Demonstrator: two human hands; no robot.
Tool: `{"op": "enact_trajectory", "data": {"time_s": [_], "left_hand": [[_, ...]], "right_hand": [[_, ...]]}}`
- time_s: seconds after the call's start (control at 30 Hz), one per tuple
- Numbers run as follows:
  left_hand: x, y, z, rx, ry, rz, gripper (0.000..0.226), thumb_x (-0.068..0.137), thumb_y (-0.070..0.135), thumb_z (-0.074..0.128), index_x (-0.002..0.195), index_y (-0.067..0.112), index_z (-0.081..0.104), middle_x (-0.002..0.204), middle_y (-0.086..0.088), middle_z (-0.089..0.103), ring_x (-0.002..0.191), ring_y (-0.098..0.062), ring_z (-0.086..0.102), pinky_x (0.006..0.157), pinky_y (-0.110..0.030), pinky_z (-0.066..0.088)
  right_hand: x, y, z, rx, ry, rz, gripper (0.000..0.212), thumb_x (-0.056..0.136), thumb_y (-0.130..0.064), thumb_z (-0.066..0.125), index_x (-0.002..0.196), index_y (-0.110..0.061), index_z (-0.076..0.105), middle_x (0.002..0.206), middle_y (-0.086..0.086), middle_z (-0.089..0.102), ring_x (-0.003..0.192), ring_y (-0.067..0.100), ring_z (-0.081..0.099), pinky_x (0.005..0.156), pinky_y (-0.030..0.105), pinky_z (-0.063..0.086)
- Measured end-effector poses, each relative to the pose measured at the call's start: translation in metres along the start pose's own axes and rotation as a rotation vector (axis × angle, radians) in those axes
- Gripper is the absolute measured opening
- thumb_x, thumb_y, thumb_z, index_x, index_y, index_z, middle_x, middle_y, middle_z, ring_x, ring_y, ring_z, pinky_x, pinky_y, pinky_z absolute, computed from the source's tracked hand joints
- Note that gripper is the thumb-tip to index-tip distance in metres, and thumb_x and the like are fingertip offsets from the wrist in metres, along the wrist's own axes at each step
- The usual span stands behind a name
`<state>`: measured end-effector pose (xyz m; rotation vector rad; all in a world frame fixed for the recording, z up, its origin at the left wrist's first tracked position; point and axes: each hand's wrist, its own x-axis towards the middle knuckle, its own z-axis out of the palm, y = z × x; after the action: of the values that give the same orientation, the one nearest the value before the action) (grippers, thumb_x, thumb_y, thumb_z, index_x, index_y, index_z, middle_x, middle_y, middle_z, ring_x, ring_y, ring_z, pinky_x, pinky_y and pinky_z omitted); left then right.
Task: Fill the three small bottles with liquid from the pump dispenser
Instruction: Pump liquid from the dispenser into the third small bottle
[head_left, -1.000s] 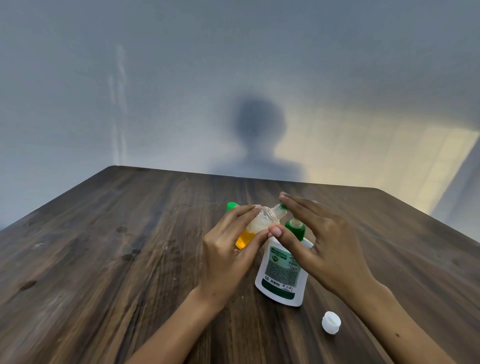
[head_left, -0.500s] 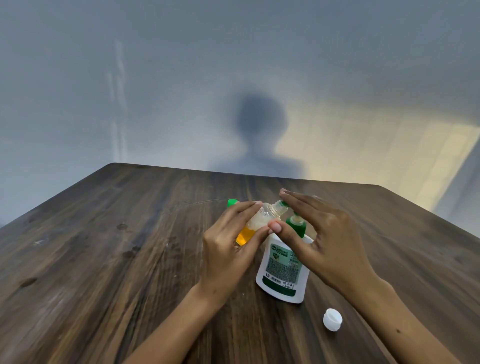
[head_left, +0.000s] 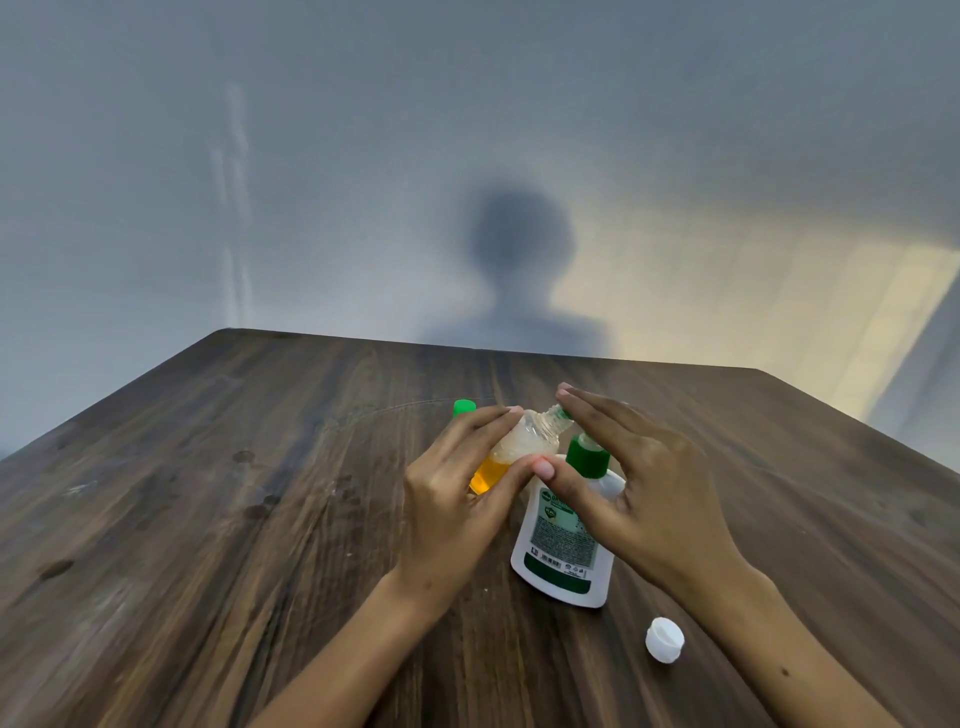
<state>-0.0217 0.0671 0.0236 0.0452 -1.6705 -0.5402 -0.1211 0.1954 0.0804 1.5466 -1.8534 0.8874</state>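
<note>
Head cam: L hand (head_left: 451, 512) fingers gripping tilted small bottle (head_left: 514, 453), R hand (head_left: 641, 493) fingers straight on pump dispenser (head_left: 566, 540), mid-table (head_left: 208, 519).

Plain indoor room, dark wooden table (head_left: 208, 519), bare grey wall (head_left: 363, 156)

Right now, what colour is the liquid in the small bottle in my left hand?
Orange-yellow, pooled at the low end of the tilted small bottle; the head view shows it.

Bare table (head_left: 208, 519) left; white cap (head_left: 664, 639) near right, green cap (head_left: 463, 407) beyond the hands.
</note>
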Motion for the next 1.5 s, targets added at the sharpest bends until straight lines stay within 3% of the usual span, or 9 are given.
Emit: {"op": "enact_trajectory", "data": {"time_s": [0.3, 0.4, 0.87, 1.1, 1.27, 1.5], "left_hand": [[0.002, 0.002, 0.0, 0.029, 0.037, 0.019, 0.036, 0.082, 0.026, 0.072, 0.109, 0.002, 0.07, 0.11, 0.001, 0.064, 0.104, -0.004, 0.062, 0.09, -0.011, 0.046], [0.001, 0.001, 0.0, 0.041, 0.03, 0.013, 0.036, 0.08, 0.023, 0.074, 0.11, 0.003, 0.07, 0.111, 0.001, 0.065, 0.104, -0.005, 0.062, 0.09, -0.011, 0.046], [0.0, 0.001, 0.0, 0.026, 0.006, 0.009, 0.037, 0.082, 0.025, 0.072, 0.111, 0.003, 0.069, 0.113, -0.001, 0.065, 0.109, -0.005, 0.06, 0.092, -0.012, 0.046], [0.001, 0.003, 0.0, 0.026, 0.029, 0.017, 0.037, 0.082, 0.026, 0.069, 0.111, 0.002, 0.069, 0.112, 0.0, 0.064, 0.107, -0.004, 0.06, 0.092, -0.011, 0.046], [0.0, 0.001, 0.0, 0.019, 0.013, 0.012, 0.035, 0.083, 0.025, 0.07, 0.11, 0.002, 0.07, 0.111, -0.001, 0.066, 0.108, -0.004, 0.061, 0.092, -0.015, 0.047], [0.001, 0.002, -0.001, 0.02, 0.025, 0.006, 0.037, 0.083, 0.027, 0.07, 0.112, 0.004, 0.069, 0.113, 0.001, 0.065, 0.109, -0.002, 0.06, 0.092, -0.013, 0.047]], "right_hand": [[0.003, 0.006, -0.005, 0.064, -0.043, -0.058, 0.092, 0.088, -0.076, 0.011, 0.128, -0.009, 0.06, 0.135, 0.004, 0.055, 0.123, 0.019, 0.053, 0.1, 0.041, 0.043], [0.001, 0.005, 0.0, 0.037, -0.039, -0.06, 0.092, 0.088, -0.077, 0.013, 0.127, -0.009, 0.061, 0.132, 0.003, 0.058, 0.119, 0.02, 0.056, 0.096, 0.035, 0.043], [-0.005, 0.003, 0.003, 0.016, -0.028, -0.026, 0.09, 0.088, -0.077, 0.013, 0.129, -0.011, 0.059, 0.132, 0.002, 0.058, 0.118, 0.018, 0.056, 0.093, 0.035, 0.044], [0.002, 0.005, -0.004, 0.059, -0.029, -0.042, 0.09, 0.089, -0.075, 0.013, 0.132, -0.009, 0.056, 0.136, 0.005, 0.054, 0.125, 0.018, 0.05, 0.102, 0.042, 0.042], [-0.004, 0.004, 0.005, 0.037, -0.012, -0.006, 0.087, 0.089, -0.075, 0.017, 0.131, -0.011, 0.058, 0.134, 0.003, 0.056, 0.123, 0.018, 0.053, 0.099, 0.043, 0.046], [0.002, 0.005, 0.0, 0.042, 0.002, -0.039, 0.087, 0.091, -0.072, 0.012, 0.128, -0.009, 0.06, 0.132, 0.005, 0.057, 0.121, 0.018, 0.054, 0.102, 0.038, 0.038]]}}
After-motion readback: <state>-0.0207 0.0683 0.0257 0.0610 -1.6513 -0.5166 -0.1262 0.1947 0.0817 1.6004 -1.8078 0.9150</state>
